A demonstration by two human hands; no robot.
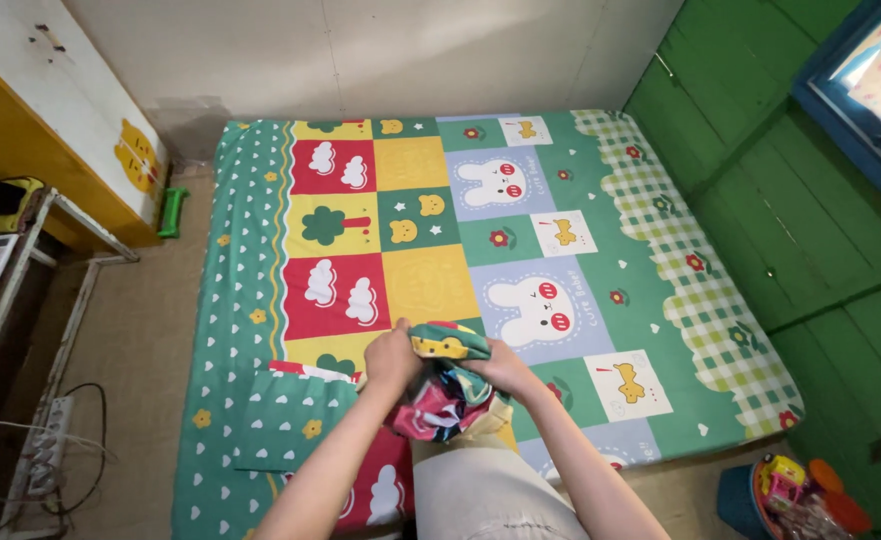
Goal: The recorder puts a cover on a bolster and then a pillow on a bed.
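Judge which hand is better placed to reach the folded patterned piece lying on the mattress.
Probably the left hand. Both hands grip the bunched patterned cloth, but the folded green piece lies just beside the left forearm, while the right hand would have to cross over.

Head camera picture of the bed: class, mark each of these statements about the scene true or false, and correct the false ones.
1. Both hands, left hand and right hand, grip a bunched patterned cloth. True.
2. The patchwork-print mattress sheet shows white rabbits. True.
3. The wall to the right of the bed is red brick. False: it is a green plank wall.
4. A folded green cloth with white hearts lies on the bed by the left arm. True.
5. The white power strip lies on the bed. False: it lies on the floor, left of the bed.
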